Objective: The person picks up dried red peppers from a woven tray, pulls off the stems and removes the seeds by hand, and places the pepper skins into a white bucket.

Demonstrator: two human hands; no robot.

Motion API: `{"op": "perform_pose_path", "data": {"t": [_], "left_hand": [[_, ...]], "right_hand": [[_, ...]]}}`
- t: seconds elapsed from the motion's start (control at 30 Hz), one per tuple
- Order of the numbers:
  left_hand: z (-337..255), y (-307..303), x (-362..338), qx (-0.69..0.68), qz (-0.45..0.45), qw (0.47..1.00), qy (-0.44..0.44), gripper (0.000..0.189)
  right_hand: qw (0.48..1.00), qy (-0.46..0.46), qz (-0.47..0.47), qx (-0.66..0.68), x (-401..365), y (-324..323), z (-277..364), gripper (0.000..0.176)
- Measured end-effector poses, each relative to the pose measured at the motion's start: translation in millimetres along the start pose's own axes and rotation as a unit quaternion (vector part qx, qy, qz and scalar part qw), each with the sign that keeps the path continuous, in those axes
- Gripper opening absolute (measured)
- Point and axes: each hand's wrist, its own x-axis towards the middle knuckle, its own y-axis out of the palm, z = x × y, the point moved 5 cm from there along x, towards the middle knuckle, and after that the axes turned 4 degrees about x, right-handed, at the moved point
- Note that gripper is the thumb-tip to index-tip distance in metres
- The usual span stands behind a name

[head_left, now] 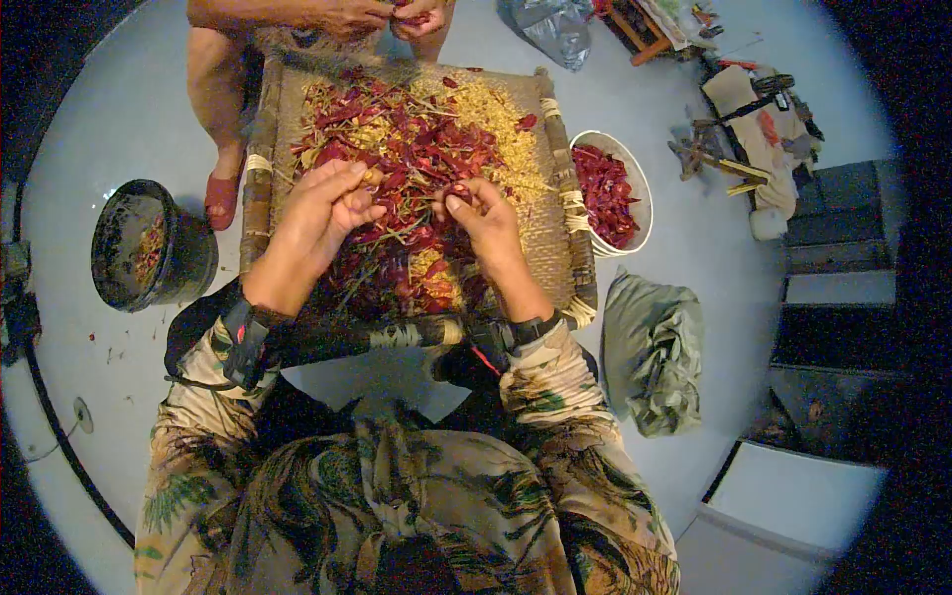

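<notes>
A woven tray with a wooden frame (581, 248) holds a heap of dried red chili peppers (436, 149), stems and yellow seeds (511, 149). Over the heap's left part is my left hand (322, 213), its thumb and forefinger pinched at a small yellowish bit. My right hand (481, 218) is closed on a dark red chili piece (458, 194), just right of the middle of the heap. The two hands are a short distance apart, both above the chilies.
Across the tray sits another person (213, 79), whose hands hold a red piece. A white bucket (645, 198) of red chilies stands right of the tray, above a green sack (654, 352). At left is a black bucket (188, 248); a grey plastic bag (555, 30) lies at the top.
</notes>
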Motion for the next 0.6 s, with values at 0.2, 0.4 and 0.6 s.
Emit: {"op": "perform_pose_path", "data": {"t": [0.2, 0.4, 0.6], "left_hand": [[-0.8, 4.7, -3.0, 0.011, 0.037, 0.999, 0.002, 0.01], [-4.1, 9.3, -7.0, -0.007, 0.013, 1.0, -0.006, 0.011], [5.8, -3.1, 1.1, 0.018, -0.012, 1.0, -0.02, 0.007]], "right_hand": [[0.994, -0.075, -0.007, -0.073, 1.7, -0.6, 10.0, 0.015], [0.989, -0.033, -0.072, 0.124, 8.7, -24.1, 10.1, 0.015], [0.975, -0.005, -0.167, -0.148, 26.4, -67.8, -7.7, 0.016]]}}
